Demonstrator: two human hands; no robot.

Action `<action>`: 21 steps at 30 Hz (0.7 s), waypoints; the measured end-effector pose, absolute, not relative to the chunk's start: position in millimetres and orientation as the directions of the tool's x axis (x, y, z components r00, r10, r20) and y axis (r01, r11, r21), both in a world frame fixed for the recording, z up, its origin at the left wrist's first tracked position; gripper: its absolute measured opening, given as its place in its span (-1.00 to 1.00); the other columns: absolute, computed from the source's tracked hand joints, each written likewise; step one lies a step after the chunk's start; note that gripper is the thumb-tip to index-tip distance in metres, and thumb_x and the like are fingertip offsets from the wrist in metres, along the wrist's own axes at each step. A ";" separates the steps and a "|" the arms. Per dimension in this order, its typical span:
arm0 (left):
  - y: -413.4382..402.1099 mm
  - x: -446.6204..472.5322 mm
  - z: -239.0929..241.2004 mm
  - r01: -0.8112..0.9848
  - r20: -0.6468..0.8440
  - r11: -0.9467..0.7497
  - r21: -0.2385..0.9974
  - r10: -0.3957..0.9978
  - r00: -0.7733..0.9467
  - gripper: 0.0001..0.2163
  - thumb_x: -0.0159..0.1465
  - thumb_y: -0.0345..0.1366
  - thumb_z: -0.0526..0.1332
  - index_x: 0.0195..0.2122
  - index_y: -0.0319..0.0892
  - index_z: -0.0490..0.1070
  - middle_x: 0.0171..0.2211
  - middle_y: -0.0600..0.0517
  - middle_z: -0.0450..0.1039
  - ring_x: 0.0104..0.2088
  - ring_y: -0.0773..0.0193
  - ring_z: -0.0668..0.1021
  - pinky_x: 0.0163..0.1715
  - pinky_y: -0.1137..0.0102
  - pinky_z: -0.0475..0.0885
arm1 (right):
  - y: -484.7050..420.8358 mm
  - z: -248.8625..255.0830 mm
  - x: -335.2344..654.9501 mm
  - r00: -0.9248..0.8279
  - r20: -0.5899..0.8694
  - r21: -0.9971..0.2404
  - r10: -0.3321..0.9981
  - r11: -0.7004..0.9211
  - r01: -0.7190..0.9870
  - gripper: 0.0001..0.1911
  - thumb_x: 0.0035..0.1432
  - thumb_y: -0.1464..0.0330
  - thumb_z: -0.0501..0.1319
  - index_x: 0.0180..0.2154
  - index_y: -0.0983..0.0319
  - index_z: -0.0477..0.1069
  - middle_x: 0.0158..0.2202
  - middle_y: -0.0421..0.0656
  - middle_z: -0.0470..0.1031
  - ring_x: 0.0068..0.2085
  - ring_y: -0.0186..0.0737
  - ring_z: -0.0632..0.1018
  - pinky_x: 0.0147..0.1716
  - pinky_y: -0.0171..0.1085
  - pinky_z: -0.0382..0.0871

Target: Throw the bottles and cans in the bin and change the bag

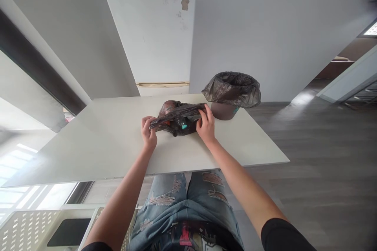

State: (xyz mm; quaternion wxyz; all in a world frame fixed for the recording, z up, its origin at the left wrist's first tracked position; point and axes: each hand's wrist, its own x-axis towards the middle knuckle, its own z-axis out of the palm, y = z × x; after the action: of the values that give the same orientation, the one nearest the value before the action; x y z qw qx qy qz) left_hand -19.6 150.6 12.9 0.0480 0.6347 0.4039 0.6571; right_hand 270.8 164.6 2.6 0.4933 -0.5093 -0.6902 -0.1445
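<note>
A dark, see-through plastic bag [176, 117] full of rubbish lies on the white table [118, 141]; a teal bottle cap shows through its side. My left hand [149, 131] is closed on the bag's left end. My right hand [205, 124] is closed on its right end. The top of the bag is stretched taut between the two hands.
A small brown bin [225, 109] lined with a dark bag [232, 88] stands on the table's far right corner, just behind my right hand. A white fridge [153, 31] stands against the wall behind the table. A white perforated crate [29, 229] is at lower left.
</note>
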 end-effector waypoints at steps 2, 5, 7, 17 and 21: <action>150.9 -21.4 12.6 0.429 0.783 -0.659 0.618 0.562 -0.266 -0.83 0.42 -0.36 0.10 -0.14 -0.13 0.49 -0.13 -0.07 0.41 -0.09 0.15 0.51 -0.02 0.26 0.45 | 163.4 0.4 270.4 -0.094 0.834 -0.244 0.543 0.517 0.821 -0.63 0.34 0.50 0.07 0.06 0.29 0.54 0.18 0.20 0.49 0.17 0.13 0.55 0.17 0.09 0.48; 154.7 -26.8 12.0 0.408 0.764 -0.646 0.645 0.539 -0.355 -0.86 0.41 -0.37 0.08 -0.12 -0.13 0.42 -0.15 -0.05 0.39 -0.14 0.20 0.48 -0.08 0.31 0.43 | 161.6 -1.8 266.0 -0.428 0.740 -0.137 0.519 0.740 0.659 -0.64 0.35 0.52 0.06 -0.02 0.24 0.59 0.00 0.07 0.60 0.01 -0.01 0.61 0.07 -0.03 0.54; 158.6 -31.6 12.3 0.415 0.767 -0.646 0.640 0.508 -0.393 -0.84 0.38 -0.39 0.08 -0.07 -0.12 0.38 -0.10 -0.06 0.38 -0.09 0.20 0.48 -0.07 0.31 0.43 | 161.5 -2.8 262.8 -0.533 0.668 -0.138 0.519 0.790 0.597 -0.58 0.37 0.53 0.02 0.04 0.22 0.59 0.04 0.02 0.62 0.00 -0.06 0.62 0.06 -0.08 0.55; 159.9 -39.4 4.3 0.615 0.868 -0.635 0.468 0.462 -0.184 -0.74 0.23 -0.55 0.12 -0.51 -0.15 0.48 -0.01 -0.11 0.28 0.02 0.10 0.47 0.06 0.12 0.46 | 174.4 -0.3 277.1 0.073 0.385 -0.238 0.920 0.022 0.971 -0.69 0.32 0.47 0.16 0.02 0.32 0.60 -0.22 0.07 0.61 -0.21 -0.02 0.63 -0.24 -0.23 0.47; 160.1 -31.7 1.3 0.686 0.801 -0.570 0.452 0.598 -0.031 -0.72 0.26 -0.54 0.13 -0.32 -0.10 0.62 0.02 -0.14 0.37 0.05 0.05 0.48 0.07 0.12 0.48 | 173.2 4.8 277.1 0.046 0.364 -0.256 0.930 0.052 0.965 -0.67 0.29 0.53 0.15 0.02 0.34 0.58 -0.22 0.07 0.61 -0.18 -0.02 0.63 -0.19 -0.23 0.49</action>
State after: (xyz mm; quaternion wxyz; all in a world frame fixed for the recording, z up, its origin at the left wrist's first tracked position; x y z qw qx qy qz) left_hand -31.7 160.1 1.3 -0.0401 0.6949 0.4618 0.5497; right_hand 277.1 173.2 4.8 0.2252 -0.6873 -0.6894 -0.0390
